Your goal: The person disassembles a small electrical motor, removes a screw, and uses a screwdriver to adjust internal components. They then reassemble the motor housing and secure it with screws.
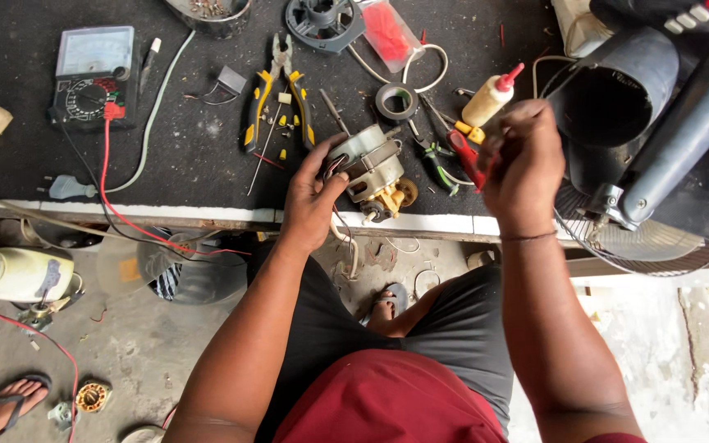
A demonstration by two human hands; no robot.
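Gripping the fan motor (371, 171), left hand (312, 195) sits beside pliers (276, 97); right hand (523, 160) pinches a red-handled tool (469, 157) near the glue bottle (490, 97).

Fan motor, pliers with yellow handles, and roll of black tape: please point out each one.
fan motor (368, 166), head view, on its metal casing.
pliers with yellow handles (258, 105), head view, on one handle.
roll of black tape (384, 102), head view, on its ring.

Left hand (312, 197) reaches forward, fingers curled in a grip; right hand (523, 164) raised, fisted.
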